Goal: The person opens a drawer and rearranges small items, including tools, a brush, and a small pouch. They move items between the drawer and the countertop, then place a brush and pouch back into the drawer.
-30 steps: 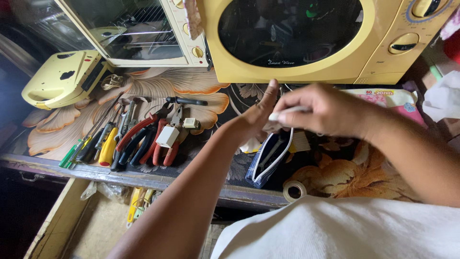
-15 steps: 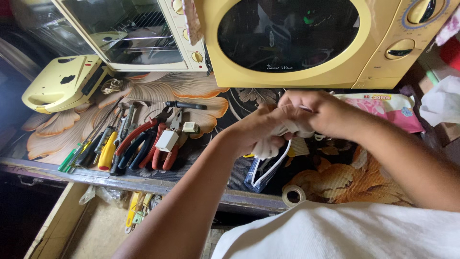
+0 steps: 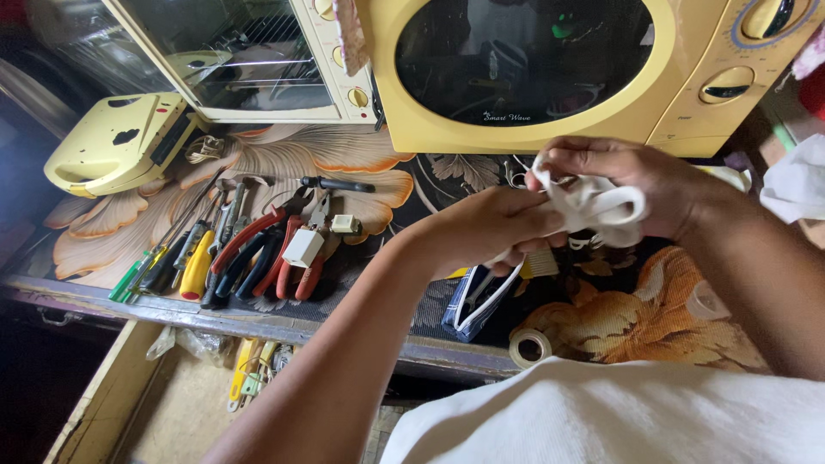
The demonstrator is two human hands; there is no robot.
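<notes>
A bundle of white tape (image 3: 601,206) is held up in the air, in front of the yellow microwave (image 3: 550,69) and above the flowered cloth (image 3: 653,318). It is pinched from both sides. The right hand (image 3: 640,185) is closed around the right end and the top of the bundle. The left hand (image 3: 490,228) is closed on the left end, with its fingers (image 3: 528,223) pressed tight against the white strip. The bundle lies sideways, with its long way running from left to right between the two hands. A loop is seen sticking out on the right side, nearest the right hand.

Just below the hands, a small blue pouch (image 3: 473,305) is lying open on the cloth. A roll of tape (image 3: 530,348) is seen near it, at the near edge. Far to the left, red pliers (image 3: 284,249) and other tools are laid in a row.
</notes>
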